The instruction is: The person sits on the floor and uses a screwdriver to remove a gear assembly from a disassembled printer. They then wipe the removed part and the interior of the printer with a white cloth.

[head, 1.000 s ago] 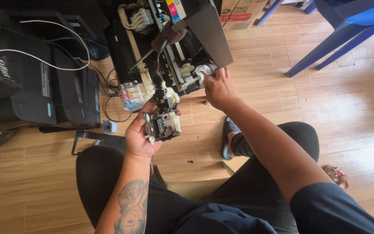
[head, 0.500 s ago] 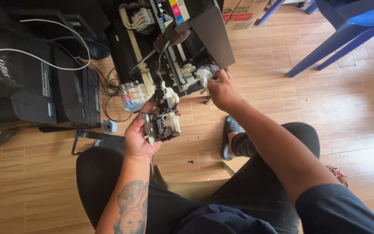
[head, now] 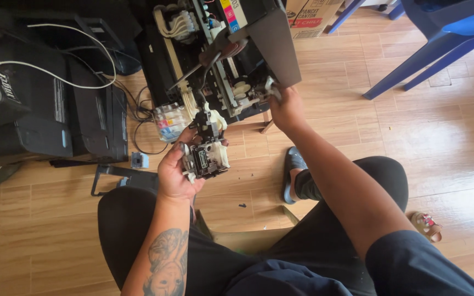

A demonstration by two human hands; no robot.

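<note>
While the left hand [head: 175, 172] stays clamped round the small black-and-white carriage block [head: 208, 156], centre frame, thumb and fingers wrapped tight, the right hand [head: 286, 109] has shifted a touch up and right against the opened printer [head: 220, 66], fingers closed on a white part at its lower right edge. Block itself barely moves since a second ago; it sits just below the printer's frame, tubes running up into it. Reads as bracing the chassis while the block is worked loose.

Packages: cardboard box [head: 311, 16] top centre-right, brown with a red band. Colour-striped label [head: 227, 11] on the printer top. Ink tank block [head: 171, 120] with coloured stickers, left of the carriage. Black printers [head: 45, 109] at upper left, white cable over them.
</note>
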